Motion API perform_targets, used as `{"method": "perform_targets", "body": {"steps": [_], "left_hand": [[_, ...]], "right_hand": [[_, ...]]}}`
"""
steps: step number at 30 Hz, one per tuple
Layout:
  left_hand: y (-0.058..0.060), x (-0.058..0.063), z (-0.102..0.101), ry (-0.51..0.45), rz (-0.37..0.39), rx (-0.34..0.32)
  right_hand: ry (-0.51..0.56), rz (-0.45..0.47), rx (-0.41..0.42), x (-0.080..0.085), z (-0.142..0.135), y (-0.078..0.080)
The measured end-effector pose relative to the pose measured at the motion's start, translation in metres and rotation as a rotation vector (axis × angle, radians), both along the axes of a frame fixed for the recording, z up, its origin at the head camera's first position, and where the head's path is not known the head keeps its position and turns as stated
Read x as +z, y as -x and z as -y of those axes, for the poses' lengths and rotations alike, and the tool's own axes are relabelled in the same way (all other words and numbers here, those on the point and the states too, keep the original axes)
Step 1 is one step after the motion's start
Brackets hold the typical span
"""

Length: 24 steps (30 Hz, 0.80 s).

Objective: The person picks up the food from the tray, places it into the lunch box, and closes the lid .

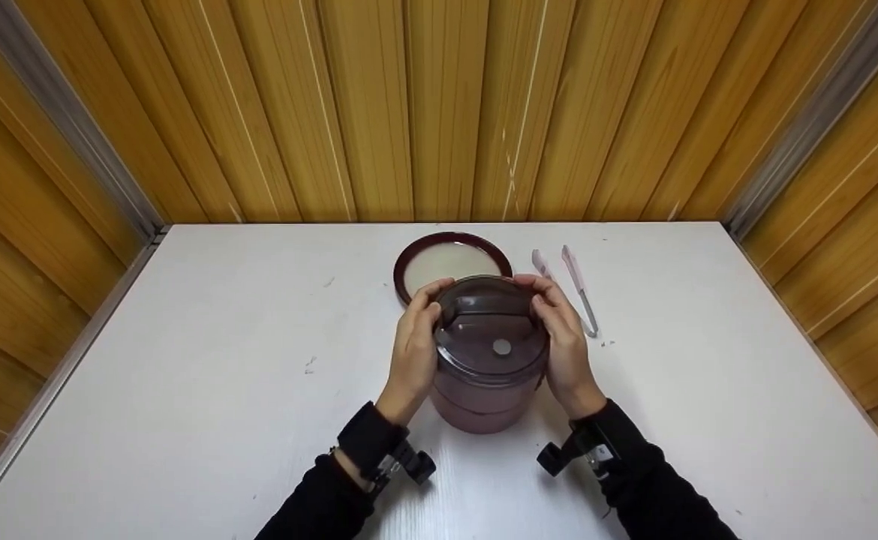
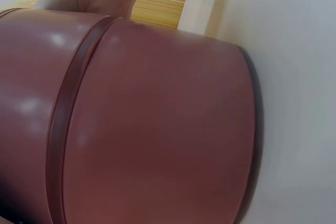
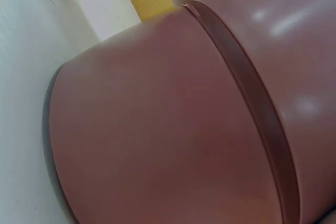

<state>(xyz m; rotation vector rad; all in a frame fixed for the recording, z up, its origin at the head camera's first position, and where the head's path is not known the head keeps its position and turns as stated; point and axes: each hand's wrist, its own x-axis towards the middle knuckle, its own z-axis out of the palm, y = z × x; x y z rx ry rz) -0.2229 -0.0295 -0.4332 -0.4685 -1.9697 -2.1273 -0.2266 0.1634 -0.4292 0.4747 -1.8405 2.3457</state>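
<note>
A round, stacked pink lunch box (image 1: 480,405) stands on the white table, topped by a dark see-through lid (image 1: 476,360) with a raised handle (image 1: 491,304). My left hand (image 1: 413,352) holds the left side of the lid's rim, its thumb near the handle's end. On the opposite side, my right hand (image 1: 568,352) grips the rim in the same way. Close up in the left wrist view, the lunch box's pink wall (image 2: 157,119) shows a seam between tiers. The right wrist view shows that wall (image 3: 157,124) too, with its base at the table. Fingertips behind the lid are partly hidden.
Behind the lunch box lies a cream plate (image 1: 450,266) with a dark red rim, partly covered by the left hand and lid. Tongs (image 1: 578,281) with pink tips lie to the right, partly behind the right hand. Wood-patterned panels (image 1: 439,112) enclose the table's back and sides.
</note>
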Motion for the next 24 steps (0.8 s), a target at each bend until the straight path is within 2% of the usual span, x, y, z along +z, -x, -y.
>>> {"method": "perform_targets", "body": {"steps": [7,17,21,24], "left_hand": [[0.002,-0.001,0.0,0.008,-0.007,-0.009],[0.002,0.0,0.004,0.032,0.009,-0.018],[0.003,0.005,0.012,0.125,0.037,-0.018],[0.006,0.011,0.021,0.228,0.051,0.009]], "right_hand": [[0.002,-0.005,0.017,0.001,-0.001,0.002],[-0.057,0.011,0.039,0.003,-0.004,0.004],[-0.133,0.025,0.074,0.01,-0.016,0.007],[-0.237,-0.005,0.046,0.016,-0.032,0.013]]}}
